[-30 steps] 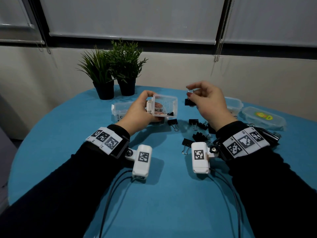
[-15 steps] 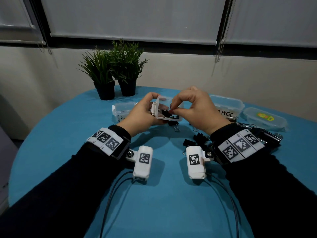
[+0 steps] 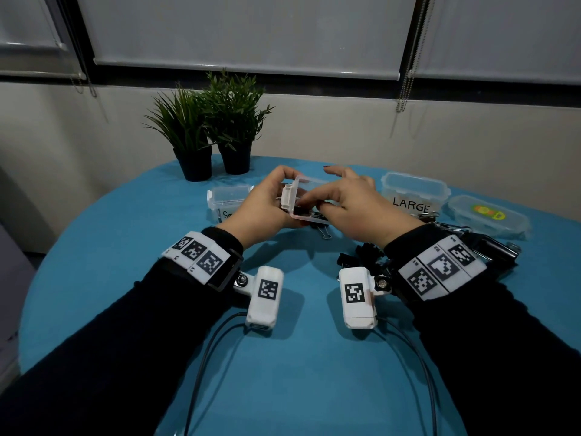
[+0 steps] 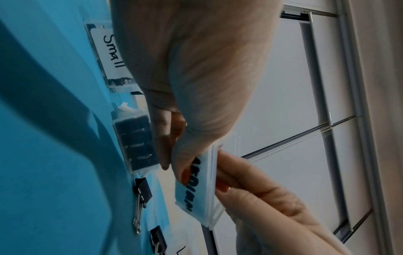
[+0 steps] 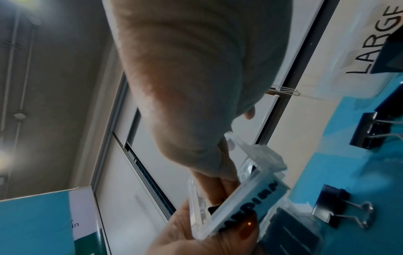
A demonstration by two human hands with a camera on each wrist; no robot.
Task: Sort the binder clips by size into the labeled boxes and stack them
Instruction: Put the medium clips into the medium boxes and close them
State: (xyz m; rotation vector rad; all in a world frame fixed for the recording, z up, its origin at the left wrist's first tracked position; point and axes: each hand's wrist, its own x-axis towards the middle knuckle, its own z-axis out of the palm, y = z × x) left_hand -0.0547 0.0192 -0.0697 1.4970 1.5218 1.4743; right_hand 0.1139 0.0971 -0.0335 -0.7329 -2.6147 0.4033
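My left hand grips the clear box labeled MEDIUM and holds it tilted above the blue table. The thumb of that left hand lies over the MEDIUM box label. My right hand reaches into the open top, its thumb and fingers pinching a black binder clip against the clips inside. From the left wrist, the MEDIUM box shows edge-on between both hands. The Small box stands behind my left hand. To the right stands the LARGE box.
Loose black binder clips lie under my right wrist, and one clip lies below the held box. A clear lid with a sticker rests far right. Two potted plants stand at the back. Cables trail toward me.
My right hand carried a binder clip from the right, lowered it into the box in my left hand and now has its fingers inside. The box tipped flatter.
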